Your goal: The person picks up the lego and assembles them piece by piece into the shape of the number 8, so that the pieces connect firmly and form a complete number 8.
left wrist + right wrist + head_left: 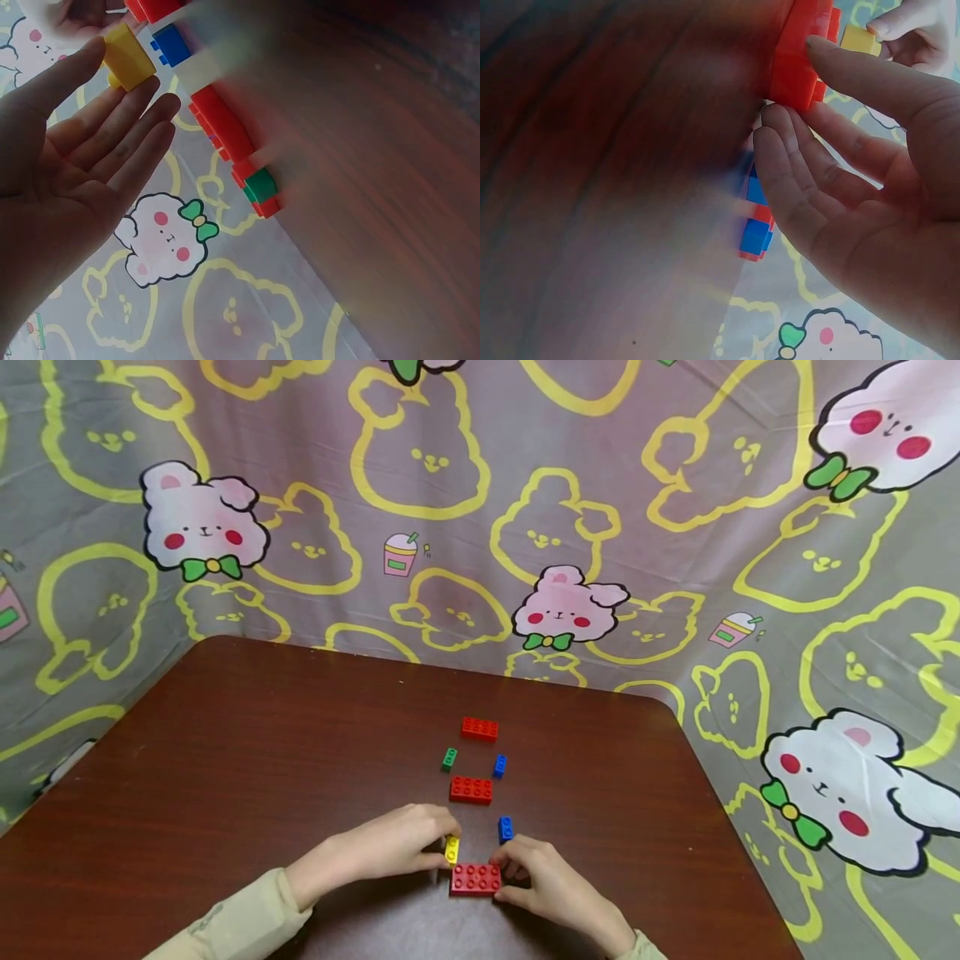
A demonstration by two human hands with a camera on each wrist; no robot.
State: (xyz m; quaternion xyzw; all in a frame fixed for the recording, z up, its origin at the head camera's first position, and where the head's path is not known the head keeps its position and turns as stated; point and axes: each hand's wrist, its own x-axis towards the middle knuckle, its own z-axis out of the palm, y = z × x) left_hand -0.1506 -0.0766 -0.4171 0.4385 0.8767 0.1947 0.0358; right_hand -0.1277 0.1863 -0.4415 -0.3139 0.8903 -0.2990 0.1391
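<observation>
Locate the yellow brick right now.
Low centre in the head view, the left hand pinches the yellow brick just beyond the left end of the front red brick.

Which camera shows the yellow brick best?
The left wrist view: the yellow brick looks biggest there, pinched in the left fingers. The head view shows it tiny, with its studs facing up. The right wrist view shows it small, near the top right, partly covered.
</observation>
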